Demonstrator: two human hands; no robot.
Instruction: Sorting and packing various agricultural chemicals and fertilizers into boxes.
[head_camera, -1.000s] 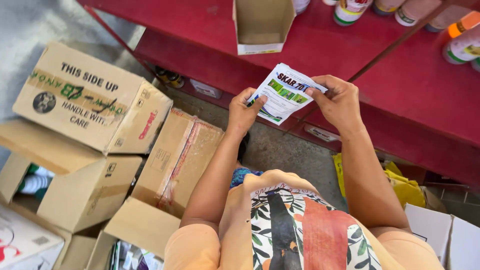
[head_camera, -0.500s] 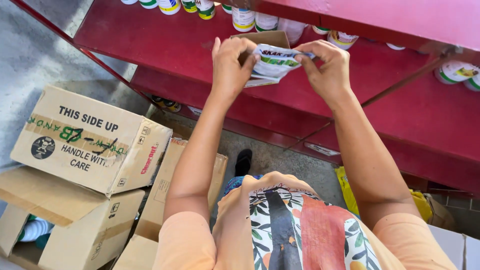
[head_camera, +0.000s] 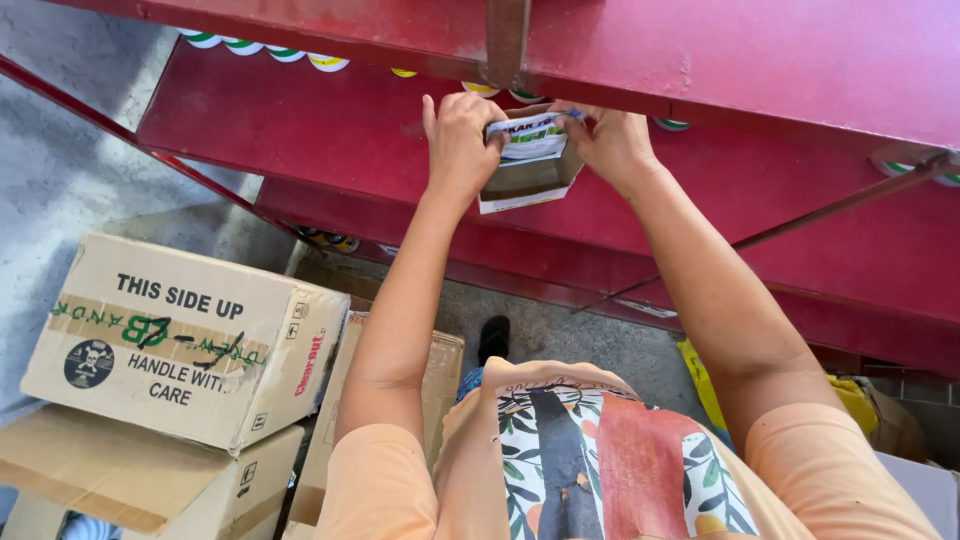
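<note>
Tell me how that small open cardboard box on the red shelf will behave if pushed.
The small cardboard box looks thin-walled and probably light, so it would likely slide or tip on the red shelf. Its open flaps probably flex easily; both hands, left and right, hold a sachet at its mouth.

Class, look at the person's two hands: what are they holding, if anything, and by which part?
Both hands hold a small printed sachet: the left hand pinches its left edge, the right hand its right edge, over a small open carton.

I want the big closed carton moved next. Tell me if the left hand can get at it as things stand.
Probably yes, once freed. The left hand is up at the shelf, gripping the packet with the right hand. The carton sits below on the left, its top bare.
</note>
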